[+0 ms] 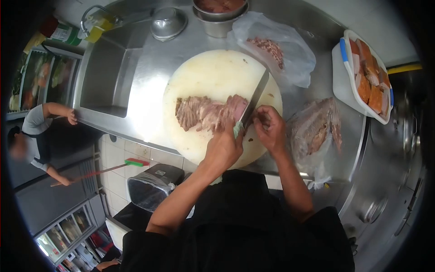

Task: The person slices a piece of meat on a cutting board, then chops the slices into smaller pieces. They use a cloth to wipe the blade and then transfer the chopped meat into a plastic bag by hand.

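Note:
On a round white cutting board lies a row of sliced, brownish-pink meat. My left hand is wrapped round the pale green handle of a knife, at the lower edge of the meat. The blade points up and to the right, along the right end of the meat. My right hand is just right of the blade, over the board, with its fingers curled together. Whatever is between those fingertips is too small to make out.
Right of the board lies bagged meat; above, a plastic bag with diced meat. A white tub holds orange-brown blocks. Metal bowls and a sink are behind. At left, another person holds a broom near a bin.

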